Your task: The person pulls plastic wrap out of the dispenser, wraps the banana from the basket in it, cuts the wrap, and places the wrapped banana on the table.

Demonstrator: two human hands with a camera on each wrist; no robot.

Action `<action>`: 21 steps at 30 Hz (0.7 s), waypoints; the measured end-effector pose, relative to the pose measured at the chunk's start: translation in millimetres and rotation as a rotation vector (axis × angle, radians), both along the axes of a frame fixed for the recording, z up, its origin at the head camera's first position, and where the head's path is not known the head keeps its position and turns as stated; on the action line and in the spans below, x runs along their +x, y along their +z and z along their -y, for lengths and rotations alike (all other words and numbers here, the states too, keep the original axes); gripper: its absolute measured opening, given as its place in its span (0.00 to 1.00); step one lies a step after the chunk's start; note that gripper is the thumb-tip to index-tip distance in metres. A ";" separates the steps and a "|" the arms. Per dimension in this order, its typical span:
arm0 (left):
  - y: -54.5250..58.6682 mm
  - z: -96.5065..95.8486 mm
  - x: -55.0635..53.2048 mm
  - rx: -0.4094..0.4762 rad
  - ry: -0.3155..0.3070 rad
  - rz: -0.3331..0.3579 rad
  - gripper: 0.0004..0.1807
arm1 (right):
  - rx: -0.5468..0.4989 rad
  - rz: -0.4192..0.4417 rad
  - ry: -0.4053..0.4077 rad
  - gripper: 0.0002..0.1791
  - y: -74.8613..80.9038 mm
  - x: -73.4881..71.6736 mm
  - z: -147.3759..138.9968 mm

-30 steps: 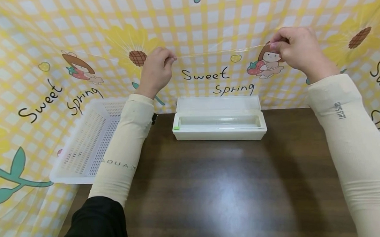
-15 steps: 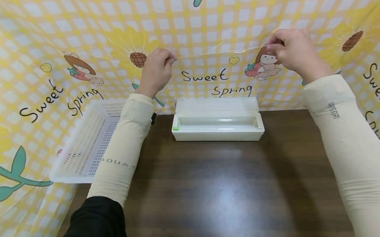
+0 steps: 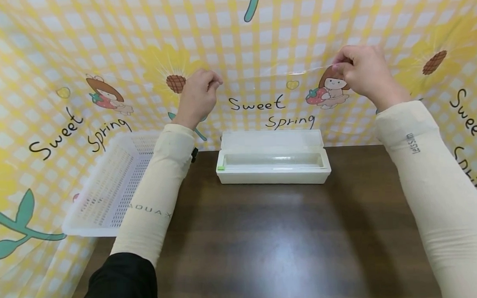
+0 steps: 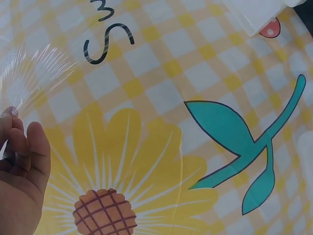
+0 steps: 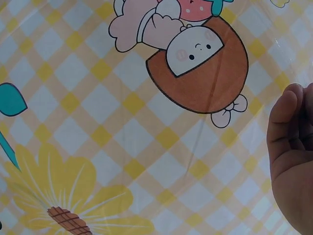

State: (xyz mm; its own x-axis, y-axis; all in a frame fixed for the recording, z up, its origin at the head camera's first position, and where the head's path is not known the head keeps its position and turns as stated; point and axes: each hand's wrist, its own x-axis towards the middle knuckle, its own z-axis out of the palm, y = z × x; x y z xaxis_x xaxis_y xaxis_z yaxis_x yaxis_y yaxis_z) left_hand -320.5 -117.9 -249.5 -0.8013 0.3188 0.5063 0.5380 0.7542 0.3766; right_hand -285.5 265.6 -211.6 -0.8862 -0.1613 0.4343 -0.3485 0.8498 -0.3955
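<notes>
A clear sheet of cling film (image 3: 283, 73) stretches between my two raised hands, above and behind a white film dispenser box. My left hand (image 3: 199, 97) pinches its left end; in the left wrist view the film (image 4: 46, 68) fans out in creases from the fingertips. At the other end, my right hand (image 3: 364, 72) pinches the film between thumb and fingers. The film's outline is hard to see against the patterned cloth. The dispenser box (image 3: 275, 177) sits on the table with its lid (image 3: 271, 140) tipped back. Inside lies a shiny clear roll (image 3: 276, 160).
A white perforated basket (image 3: 73, 227) stands at the left, partly hidden by my left forearm. A green tab (image 3: 221, 168) sits at the box's left front edge. Yellow checked cloth (image 3: 234, 39) hangs behind and beside the dark wooden table (image 3: 281, 239).
My right hand has drifted a little left, so the hands are slightly closer together. The whole head view has shifted, with everything sitting lower. Both hands keep their pinch on the film.
</notes>
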 end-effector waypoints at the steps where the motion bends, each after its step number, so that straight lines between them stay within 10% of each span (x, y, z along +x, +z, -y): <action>1: -0.4 -0.3 -0.2 0.001 -0.001 -0.003 0.13 | 0.000 0.000 -0.003 0.11 0.1 -0.4 -0.1; 21: 10.0 -2.8 -7.9 0.010 0.019 -0.013 0.12 | 0.013 -0.073 0.000 0.09 8.3 -6.3 -1.3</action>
